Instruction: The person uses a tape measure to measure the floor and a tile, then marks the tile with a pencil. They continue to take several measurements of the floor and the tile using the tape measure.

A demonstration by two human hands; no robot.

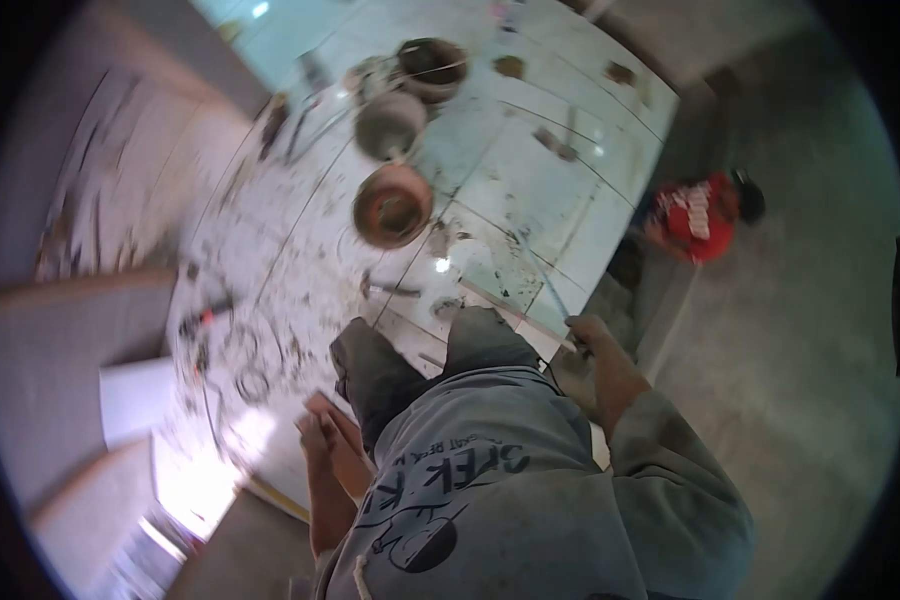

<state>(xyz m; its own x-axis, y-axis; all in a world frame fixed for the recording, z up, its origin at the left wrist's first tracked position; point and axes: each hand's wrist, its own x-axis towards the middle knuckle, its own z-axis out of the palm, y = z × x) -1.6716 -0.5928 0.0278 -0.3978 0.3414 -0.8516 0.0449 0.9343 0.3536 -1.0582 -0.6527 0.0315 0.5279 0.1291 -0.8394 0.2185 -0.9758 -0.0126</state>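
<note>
Head cam: R hand (588, 334) grasped a thin rod (547, 284), angled fwd-left over floor tiles (545, 190); hammer (394, 290) lay left of that grip. L hand (315, 432) was by a reddish piece (342, 450) (blurry, couldn't tell if held).

The tiled floor (470, 160) looks glossy under dirt smears. Matt grey cloth forms the wearer's shirt (490, 500).

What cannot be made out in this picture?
Head view:
Left hand: blur hides whether it grips the flat reddish-brown piece.
Right hand, on the long thin rod: fingers too small, blurred.
Round orange-brown bucket: contents blurred.
Grey sweatshirt: lettering partly lost in folds.
</note>
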